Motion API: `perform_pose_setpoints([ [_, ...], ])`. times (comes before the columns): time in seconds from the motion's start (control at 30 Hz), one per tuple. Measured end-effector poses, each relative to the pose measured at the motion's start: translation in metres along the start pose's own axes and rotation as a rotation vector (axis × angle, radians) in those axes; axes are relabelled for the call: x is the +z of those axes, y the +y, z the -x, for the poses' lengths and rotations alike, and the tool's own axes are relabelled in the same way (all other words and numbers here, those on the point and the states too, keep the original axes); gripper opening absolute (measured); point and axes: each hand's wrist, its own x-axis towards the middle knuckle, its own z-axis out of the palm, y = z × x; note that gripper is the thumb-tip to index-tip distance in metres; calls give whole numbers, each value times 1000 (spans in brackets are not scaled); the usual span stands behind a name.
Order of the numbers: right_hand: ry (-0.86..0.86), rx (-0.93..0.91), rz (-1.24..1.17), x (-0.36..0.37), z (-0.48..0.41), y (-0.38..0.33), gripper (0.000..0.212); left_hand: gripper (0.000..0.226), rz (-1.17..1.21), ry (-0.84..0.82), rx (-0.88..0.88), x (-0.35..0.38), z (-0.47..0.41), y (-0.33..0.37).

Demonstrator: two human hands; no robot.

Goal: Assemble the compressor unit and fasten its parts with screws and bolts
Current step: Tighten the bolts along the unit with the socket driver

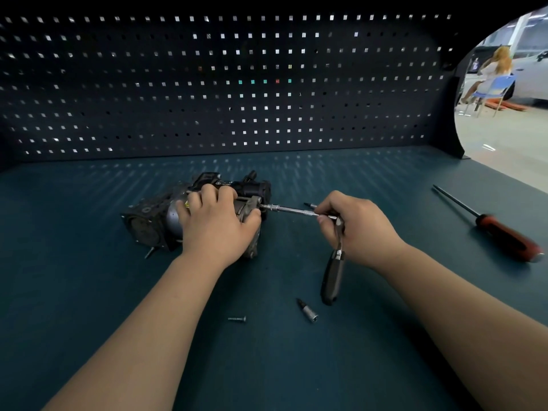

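Note:
The dark metal compressor unit (154, 216) lies on its side on the blue-green bench. My left hand (215, 225) lies over its middle with fingers curled round the body, holding it down. My right hand (357, 225) grips the head of a ratchet wrench (333, 277); its black handle hangs down toward me. A thin silver extension bar (292, 209) runs from the ratchet head leftward into the compressor's right end. A loose screw (237, 318) and a socket bit (307, 310) lie on the bench in front of the hands.
A red-and-black screwdriver (501, 232) lies at the right of the bench. Another small bit (310, 205) sits behind the extension bar. A dark pegboard wall (225, 84) closes the back. Beyond the bench's right edge a person sits on a blue chair.

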Motion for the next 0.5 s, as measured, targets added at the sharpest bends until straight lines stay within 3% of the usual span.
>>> perform_pose_setpoints([
  [0.5, 97, -69, 64, 2, 1, 2, 8, 58, 35, 3, -8, 0, 2, 0],
])
